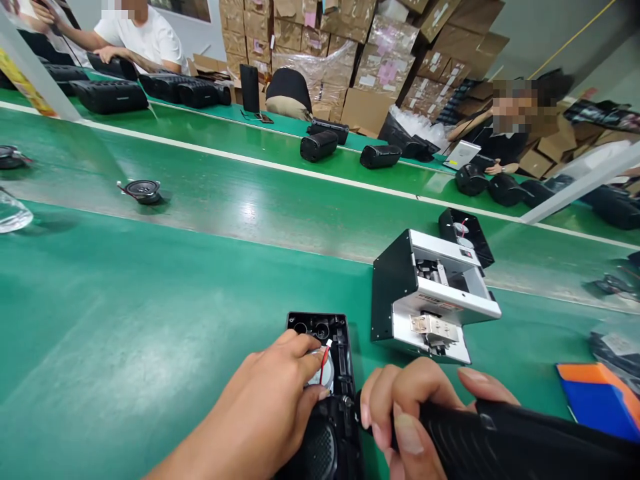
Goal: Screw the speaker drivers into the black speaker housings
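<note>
Head view. Black speaker case (342, 360) lies on the green bench (150, 320), centre-front, open side up. Inside: round speaker (327, 375), silver back showing, w/ red wire (323, 370) and small white plug (329, 343).

L. hand (280, 383): fingers bent over the round speaker, thumb at its near edge; pinching or only resting, cannot tell. R. hand (415, 407): fingers and thumb wrapped round a black hand tool (500, 437), metal tip at case's R. edge; contact w/ case not confirmed.

Handling (judged): case prob. stiff plastic, light, smooth, may slide; take hold by outer walls. Round speaker likely dense for its size, hard-backed; grip by rim. Wire and plug look fragile; keep fingers clear, no pulling.

Adjacent: white-and-black machine (435, 300) beyond R. hand; orange-and-blue folder (600, 407) far R. Loose speaker (143, 191) on far strip, L. Co-workers seated opp., among black speaker boxes (113, 97).
</note>
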